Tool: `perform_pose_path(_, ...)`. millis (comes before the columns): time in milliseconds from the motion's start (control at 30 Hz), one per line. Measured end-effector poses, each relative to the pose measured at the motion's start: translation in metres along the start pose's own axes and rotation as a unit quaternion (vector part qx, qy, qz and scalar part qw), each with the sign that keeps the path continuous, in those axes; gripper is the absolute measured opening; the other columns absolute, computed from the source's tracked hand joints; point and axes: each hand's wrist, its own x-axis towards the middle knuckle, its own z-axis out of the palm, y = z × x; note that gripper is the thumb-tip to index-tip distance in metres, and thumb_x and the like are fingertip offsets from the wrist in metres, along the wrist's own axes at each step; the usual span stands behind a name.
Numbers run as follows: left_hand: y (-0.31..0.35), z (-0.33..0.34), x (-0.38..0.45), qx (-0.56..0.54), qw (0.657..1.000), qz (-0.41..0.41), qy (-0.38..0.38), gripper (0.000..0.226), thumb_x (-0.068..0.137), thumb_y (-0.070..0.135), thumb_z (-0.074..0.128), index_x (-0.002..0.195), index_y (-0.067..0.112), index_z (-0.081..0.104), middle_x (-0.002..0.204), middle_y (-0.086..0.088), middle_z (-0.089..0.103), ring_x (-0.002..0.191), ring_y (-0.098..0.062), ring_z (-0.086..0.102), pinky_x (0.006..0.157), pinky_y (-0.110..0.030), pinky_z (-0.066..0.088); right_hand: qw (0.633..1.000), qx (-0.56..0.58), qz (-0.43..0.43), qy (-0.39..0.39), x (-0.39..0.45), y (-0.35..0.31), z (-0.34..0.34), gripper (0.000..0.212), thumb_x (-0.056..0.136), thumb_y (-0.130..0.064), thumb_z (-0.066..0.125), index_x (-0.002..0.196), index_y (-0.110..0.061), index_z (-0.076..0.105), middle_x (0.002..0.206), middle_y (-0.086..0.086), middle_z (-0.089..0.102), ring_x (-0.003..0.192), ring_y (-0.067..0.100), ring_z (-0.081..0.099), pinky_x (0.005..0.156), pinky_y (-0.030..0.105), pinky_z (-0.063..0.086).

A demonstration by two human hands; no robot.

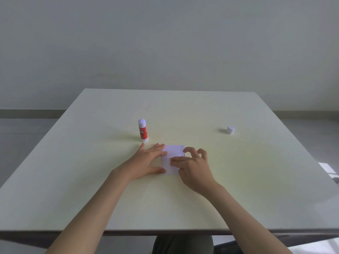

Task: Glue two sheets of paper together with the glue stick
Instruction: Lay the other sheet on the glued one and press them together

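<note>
A small white paper (pixel 174 153) lies flat on the table in front of me; I cannot tell whether it is one sheet or two stacked. My left hand (pixel 148 162) rests flat on the table with its fingertips and thumb on the paper's left edge. My right hand (pixel 192 164) presses its index finger on the middle of the paper, the other fingers curled above the right edge. A red glue stick (pixel 142 130) stands upright beyond my left hand, its white glue tip exposed. Its white cap (pixel 230 129) sits far off to the right.
The white table (pixel 238 180) spreads wide around the paper, its near edge close to my body. A grey wall stands behind the far edge. A white object (pixel 329 170) shows past the table's right edge.
</note>
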Motion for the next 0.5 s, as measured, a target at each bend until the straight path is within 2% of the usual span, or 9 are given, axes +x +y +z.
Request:
perform_pose_path(100,0.001,0.001,0.001,0.02,1.0,0.002,0.006,0.065,0.086,0.041,0.061,0.143,0.021,0.036,0.159,0.006,0.018,0.146,-0.004,0.008,0.118,-0.034,-0.01,1.0,0.013,-0.001,-0.009,0.002,0.003,-0.003,0.042,0.08,-0.008,0.045,0.103,-0.028,0.073,0.11,-0.025,0.069,0.118,0.024,0.049,0.09,0.035,0.022)
perform_pose_path(200,0.0,0.002,0.001,0.019,1.0,-0.003,0.007,0.066,0.086,0.043,0.061,0.143,0.022,0.036,0.159,0.006,0.017,0.146,-0.004,0.008,0.117,-0.034,-0.01,1.0,0.0,-0.013,-0.017,0.004,-0.002,-0.004,0.042,0.08,-0.009,0.044,0.103,-0.029,0.072,0.11,-0.026,0.068,0.119,0.023,0.047,0.091,0.034,0.019)
perform_pose_path(333,0.002,0.002,0.0,-0.001,1.0,-0.012,0.007,0.066,0.085,0.044,0.061,0.143,0.022,0.037,0.159,0.008,0.016,0.146,-0.002,0.007,0.117,-0.035,-0.01,0.997,-0.023,-0.057,0.037,-0.003,-0.017,-0.006,0.036,0.066,-0.009,0.054,0.082,-0.033,0.076,0.092,-0.027,0.072,0.096,0.023,0.064,0.08,0.036,0.04)
perform_pose_path(433,0.003,0.001,-0.001,-0.003,1.0,-0.018,-0.002,0.066,0.086,0.041,0.062,0.143,0.023,0.036,0.159,0.009,0.015,0.146,-0.002,0.006,0.117,-0.038,-0.01,0.995,-0.045,-0.064,0.058,-0.008,-0.015,-0.005,0.036,0.064,-0.009,0.056,0.082,-0.034,0.075,0.091,-0.028,0.072,0.093,0.022,0.065,0.082,0.034,0.031)
perform_pose_path(500,0.003,0.0,-0.001,0.002,1.0,-0.021,-0.009,0.066,0.086,0.039,0.062,0.144,0.023,0.035,0.16,0.009,0.013,0.146,-0.003,0.005,0.118,-0.04,-0.01,0.994,-0.061,-0.052,0.07,-0.014,-0.005,-0.004,0.036,0.064,-0.008,0.057,0.083,-0.032,0.076,0.092,-0.026,0.073,0.093,0.023,0.066,0.081,0.036,0.038)
